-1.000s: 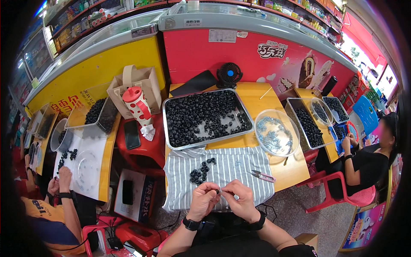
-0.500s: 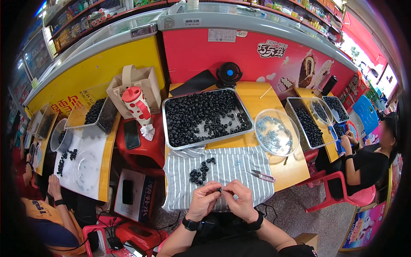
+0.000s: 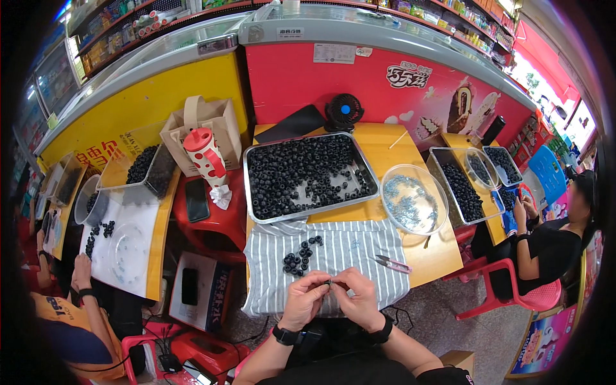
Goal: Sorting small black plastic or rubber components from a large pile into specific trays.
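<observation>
Above one striped cloth (image 3: 346,263), left hand (image 3: 305,299) and right hand (image 3: 357,298) pinching one dark piece (image 3: 330,283), one snipper (image 3: 395,264)

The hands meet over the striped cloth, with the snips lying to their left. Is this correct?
Not the side: the head view shows the snips lying to the right of the left hand and right hand, which meet over the striped cloth.

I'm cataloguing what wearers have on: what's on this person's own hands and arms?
The left hand and right hand are gloveless. A black wristband circles the left wrist, another black band the right. Both forearms are uncovered.
</observation>
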### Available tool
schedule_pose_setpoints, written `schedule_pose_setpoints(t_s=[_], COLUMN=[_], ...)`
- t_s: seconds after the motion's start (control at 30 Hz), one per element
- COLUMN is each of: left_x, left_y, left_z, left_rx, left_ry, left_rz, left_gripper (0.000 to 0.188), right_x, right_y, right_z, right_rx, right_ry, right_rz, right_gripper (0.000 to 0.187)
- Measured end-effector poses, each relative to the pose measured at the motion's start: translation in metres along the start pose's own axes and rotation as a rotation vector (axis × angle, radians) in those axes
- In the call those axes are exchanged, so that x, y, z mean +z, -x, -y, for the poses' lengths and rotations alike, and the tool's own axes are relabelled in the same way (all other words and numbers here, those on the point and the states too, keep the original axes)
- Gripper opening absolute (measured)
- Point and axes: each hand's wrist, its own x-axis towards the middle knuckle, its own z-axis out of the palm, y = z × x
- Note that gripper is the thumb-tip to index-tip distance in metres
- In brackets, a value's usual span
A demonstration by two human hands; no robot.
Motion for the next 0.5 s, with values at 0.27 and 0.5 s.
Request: schedule_pose_setpoints(t_s=[0.27,0.5], left_x=[0.0,-0.002], left_y=[0.0,0.0], left_z=[0.003,0.002], left_rx=[0.043,0.023], left_ry=[-0.004,-0.035], left_rz=[-0.031,0.033], left_gripper=[0.021,0.023], right_x=[0.0,-0.014], right_y=[0.004,-0.001], right_z=[-0.007,-0.006], right_rx=[-0.009,-0.096], right_ry=[-0.02,0.141], right_rz=[-0.004,0.052], right_gripper=[0.013,0.015])
